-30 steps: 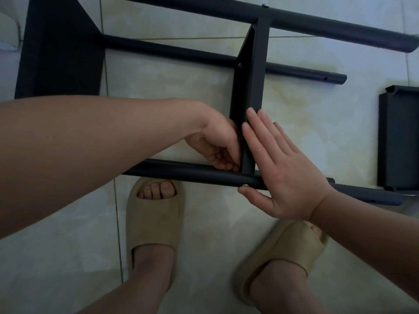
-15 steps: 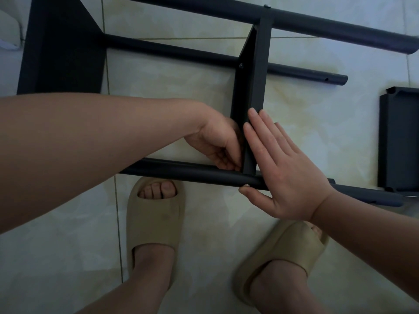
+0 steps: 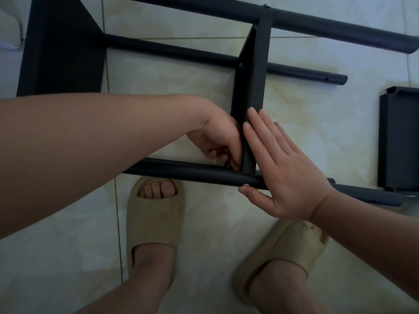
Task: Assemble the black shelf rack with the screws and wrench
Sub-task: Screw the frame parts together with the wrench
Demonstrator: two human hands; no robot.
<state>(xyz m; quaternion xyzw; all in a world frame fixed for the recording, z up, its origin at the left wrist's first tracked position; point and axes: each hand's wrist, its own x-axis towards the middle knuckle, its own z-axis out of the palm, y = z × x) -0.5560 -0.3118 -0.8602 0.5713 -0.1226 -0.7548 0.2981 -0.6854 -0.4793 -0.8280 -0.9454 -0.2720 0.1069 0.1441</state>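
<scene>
Black shelf rack [image 3: 317,21] lay on tiled floor [image 3: 204,234]. Left hand [image 3: 217,141] sat left of cross panel [image 3: 254,87], low at its joint with near tube [image 3: 181,169]; grip clenched on small dark part [image 3: 228,165], screw or wrench unclear. Right hand [image 3: 283,177] pressed flat on cross panel's right face, grip released, fingers straight, thumb under near tube.

Saw a plain black shelf rack [image 3: 251,87] and cream floor tiles [image 3: 204,245] veined with faint yellowish marbling and thin grey grout lines. Noted tan slippers [image 3: 156,220], unpatterned, and a panel [image 3: 401,141] in the same black.
</scene>
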